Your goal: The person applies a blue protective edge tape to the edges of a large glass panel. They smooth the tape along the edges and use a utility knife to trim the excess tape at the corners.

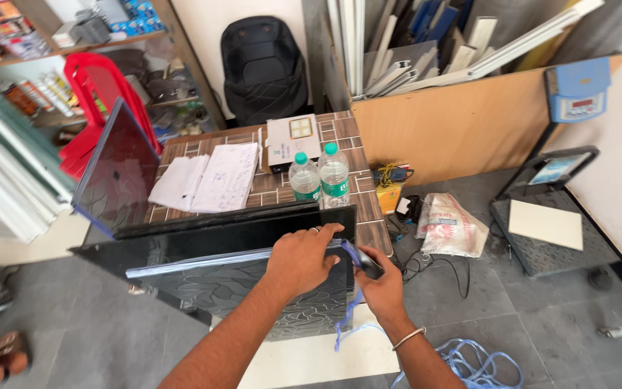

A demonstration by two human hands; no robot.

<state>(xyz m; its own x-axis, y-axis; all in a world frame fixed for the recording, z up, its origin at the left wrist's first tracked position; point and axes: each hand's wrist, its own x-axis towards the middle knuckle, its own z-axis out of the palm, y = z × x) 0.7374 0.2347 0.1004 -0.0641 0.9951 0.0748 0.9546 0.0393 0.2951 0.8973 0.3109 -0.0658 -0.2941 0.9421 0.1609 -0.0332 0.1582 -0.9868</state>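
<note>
A dark patterned panel point(253, 295) with a blue film edge stands upright in front of me, leaning on other glossy black panels point(203, 234). My left hand point(302, 258) lies over its top right edge, fingers curled on the rim. My right hand point(379, 281) sits just beyond the panel's right corner, pinching a strip of blue film point(350, 317) that hangs down from the corner. A metal bangle circles my right wrist.
A tiled-top table point(268, 184) behind the panels bears two water bottles point(322, 176), an open notebook point(210, 180) and a white box point(293, 140). A platform scale point(548, 223), a plastic bag point(451, 227), cables, blue film scraps point(476, 360) lie on the floor at right.
</note>
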